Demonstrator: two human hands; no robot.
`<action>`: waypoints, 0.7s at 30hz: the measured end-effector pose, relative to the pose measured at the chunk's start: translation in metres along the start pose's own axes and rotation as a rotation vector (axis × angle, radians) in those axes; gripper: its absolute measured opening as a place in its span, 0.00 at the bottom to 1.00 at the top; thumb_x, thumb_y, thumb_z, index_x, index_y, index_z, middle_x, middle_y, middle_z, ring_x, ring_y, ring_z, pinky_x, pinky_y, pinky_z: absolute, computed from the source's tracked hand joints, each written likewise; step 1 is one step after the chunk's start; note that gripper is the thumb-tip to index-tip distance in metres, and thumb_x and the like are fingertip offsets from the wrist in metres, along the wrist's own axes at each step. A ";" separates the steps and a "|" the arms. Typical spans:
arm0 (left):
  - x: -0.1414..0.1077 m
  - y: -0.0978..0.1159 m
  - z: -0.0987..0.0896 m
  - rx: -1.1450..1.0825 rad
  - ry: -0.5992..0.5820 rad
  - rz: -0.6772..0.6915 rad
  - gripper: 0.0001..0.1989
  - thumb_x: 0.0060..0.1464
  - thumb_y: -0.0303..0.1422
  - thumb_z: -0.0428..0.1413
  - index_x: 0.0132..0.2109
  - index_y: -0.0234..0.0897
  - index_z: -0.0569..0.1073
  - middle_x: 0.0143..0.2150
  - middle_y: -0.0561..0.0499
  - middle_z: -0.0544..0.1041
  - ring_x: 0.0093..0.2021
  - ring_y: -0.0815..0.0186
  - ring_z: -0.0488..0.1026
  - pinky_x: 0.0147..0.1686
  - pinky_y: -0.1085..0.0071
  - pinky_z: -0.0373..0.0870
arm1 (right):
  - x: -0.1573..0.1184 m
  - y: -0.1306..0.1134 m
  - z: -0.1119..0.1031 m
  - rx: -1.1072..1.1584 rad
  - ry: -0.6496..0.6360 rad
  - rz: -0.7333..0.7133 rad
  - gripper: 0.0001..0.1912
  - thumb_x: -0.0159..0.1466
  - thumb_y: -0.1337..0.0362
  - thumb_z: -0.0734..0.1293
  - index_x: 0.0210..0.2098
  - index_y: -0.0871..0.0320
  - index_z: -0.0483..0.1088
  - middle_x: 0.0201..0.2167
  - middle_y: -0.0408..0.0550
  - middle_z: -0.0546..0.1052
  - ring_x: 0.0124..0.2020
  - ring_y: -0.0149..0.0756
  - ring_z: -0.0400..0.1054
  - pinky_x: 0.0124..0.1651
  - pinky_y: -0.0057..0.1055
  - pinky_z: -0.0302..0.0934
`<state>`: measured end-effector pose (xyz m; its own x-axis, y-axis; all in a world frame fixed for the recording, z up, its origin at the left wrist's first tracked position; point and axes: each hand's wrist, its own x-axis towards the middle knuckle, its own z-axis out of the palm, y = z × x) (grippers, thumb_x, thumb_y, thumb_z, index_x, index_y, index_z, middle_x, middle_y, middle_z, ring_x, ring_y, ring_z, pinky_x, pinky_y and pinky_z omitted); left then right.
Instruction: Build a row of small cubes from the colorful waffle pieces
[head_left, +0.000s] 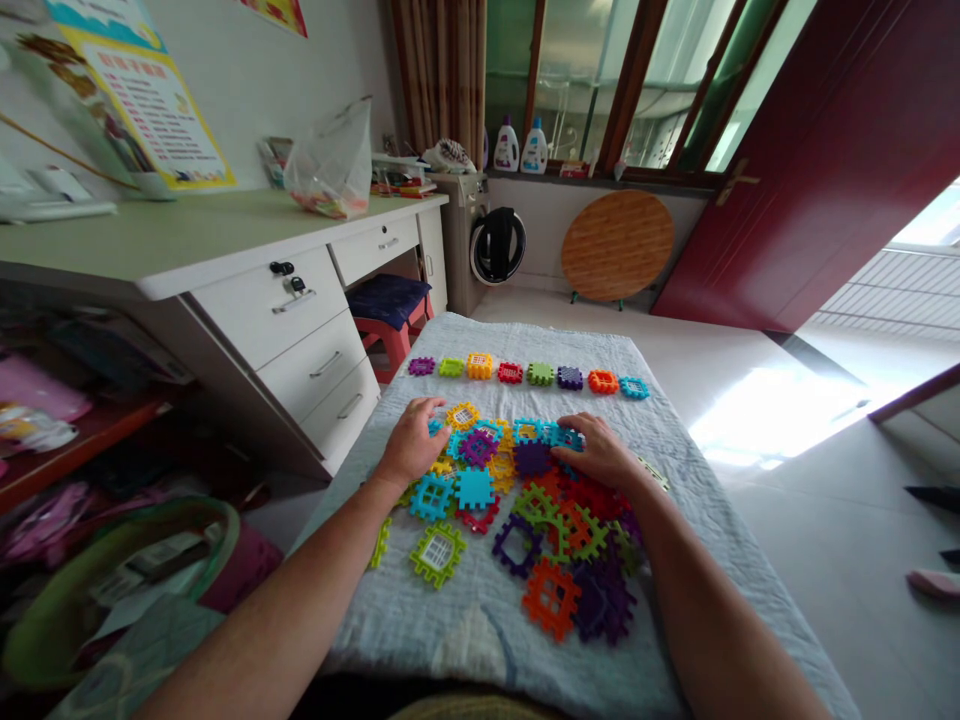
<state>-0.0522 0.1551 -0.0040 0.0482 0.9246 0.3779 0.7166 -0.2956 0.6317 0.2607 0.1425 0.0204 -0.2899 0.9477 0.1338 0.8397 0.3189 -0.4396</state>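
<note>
A loose pile of colourful notched plastic tiles lies on the cloth-covered table [480,625]. My left hand [414,440] rests at the pile's left edge, fingers apart, beside a blue tile and a yellow tile [463,416]. At the right of the pile, my right hand [596,450] is spread over blue tiles near a dark purple tile [532,459]. Nearer me lie a green tile [438,554] and an orange tile [552,598]. Beyond both hands, several pieces form a row, from a purple one [421,366] to a blue one [634,387].
On the left stands a white desk [300,350] with a plastic bag [334,165] on top. A stool [388,300], a washing machine [461,240] and a round wooden board [618,245] are farther back. A tub [217,560] sits at lower left.
</note>
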 end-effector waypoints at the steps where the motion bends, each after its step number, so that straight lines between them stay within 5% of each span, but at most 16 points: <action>1: 0.000 0.002 0.000 0.008 -0.003 0.016 0.18 0.48 0.29 0.54 0.49 0.36 0.68 0.47 0.45 0.69 0.42 0.62 0.72 0.47 0.60 0.71 | 0.000 0.000 -0.001 -0.006 -0.003 0.002 0.23 0.57 0.53 0.67 0.48 0.59 0.70 0.42 0.52 0.72 0.45 0.43 0.64 0.51 0.39 0.56; 8: -0.002 0.012 -0.002 -0.066 -0.055 0.081 0.15 0.50 0.30 0.53 0.48 0.37 0.69 0.44 0.48 0.72 0.41 0.63 0.72 0.45 0.64 0.71 | -0.004 0.004 -0.017 -0.025 0.054 0.069 0.25 0.54 0.58 0.67 0.51 0.59 0.67 0.43 0.52 0.68 0.45 0.43 0.65 0.49 0.37 0.57; 12: -0.003 0.013 -0.002 -0.110 -0.062 0.085 0.15 0.52 0.30 0.52 0.48 0.37 0.69 0.45 0.48 0.72 0.42 0.64 0.72 0.46 0.65 0.71 | -0.009 0.004 -0.022 -0.112 -0.044 0.089 0.20 0.54 0.53 0.66 0.42 0.59 0.70 0.37 0.51 0.70 0.39 0.42 0.65 0.43 0.36 0.57; 21: -0.003 0.011 -0.001 -0.106 -0.051 0.088 0.14 0.53 0.30 0.52 0.47 0.36 0.71 0.44 0.47 0.73 0.43 0.64 0.72 0.47 0.65 0.70 | -0.013 -0.005 -0.015 -0.197 -0.122 0.068 0.21 0.52 0.55 0.68 0.43 0.59 0.68 0.36 0.51 0.70 0.36 0.40 0.65 0.37 0.31 0.55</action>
<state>-0.0449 0.1492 0.0025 0.1450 0.9040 0.4023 0.6306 -0.3977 0.6665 0.2669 0.1291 0.0343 -0.2729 0.9620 -0.0037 0.9291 0.2626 -0.2603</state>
